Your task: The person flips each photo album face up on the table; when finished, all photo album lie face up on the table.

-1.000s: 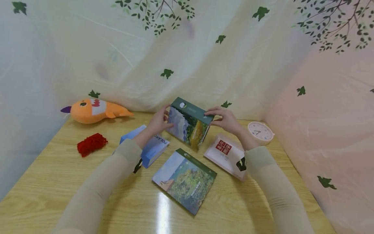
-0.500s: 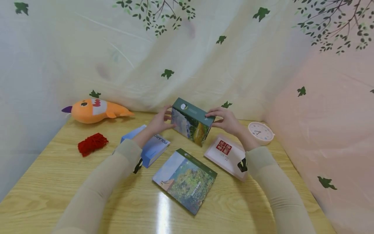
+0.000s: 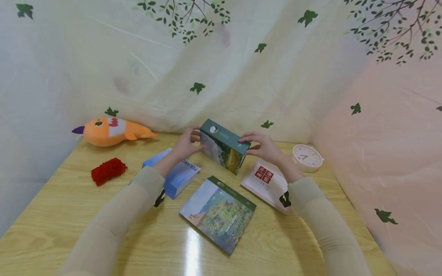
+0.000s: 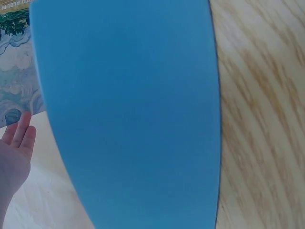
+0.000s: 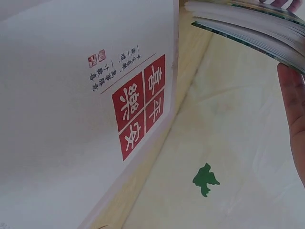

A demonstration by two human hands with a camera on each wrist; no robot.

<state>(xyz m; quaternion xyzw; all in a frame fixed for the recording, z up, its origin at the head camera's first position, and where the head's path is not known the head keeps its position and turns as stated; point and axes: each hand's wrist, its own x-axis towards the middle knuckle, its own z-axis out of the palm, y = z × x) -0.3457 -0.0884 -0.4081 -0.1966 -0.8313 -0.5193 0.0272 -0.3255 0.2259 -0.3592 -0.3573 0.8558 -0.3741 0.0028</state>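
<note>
A thick photo album [image 3: 221, 149] with a dark green spine and painted landscape covers stands spine up near the back of the table. My left hand [image 3: 186, 143] holds its left end, thumb on the near cover. My right hand [image 3: 264, 147] grips the right end, fingers over the spine's corner and thumb lower down. In the right wrist view, white page edges [image 5: 252, 21] show between the covers. Another album [image 3: 221, 214], painted with a leafy tree, lies flat in front. A blue POLARO-lettered box [image 3: 181, 174] sits below my left wrist; it fills much of the left wrist view.
Under my right wrist lies a pale pink book [image 3: 264, 184] with red square characters. A round pink clock [image 3: 307, 157] is at the right. Red yarn [image 3: 108, 171] and an orange plush toy [image 3: 115, 132] lie on the left of the wooden table [image 3: 69, 222], before a cloth backdrop [image 3: 235, 76].
The held album has tipped more upright, its spine turning up and its near cover showing less. Both hands have moved slightly with it; the other things stay where they were.
</note>
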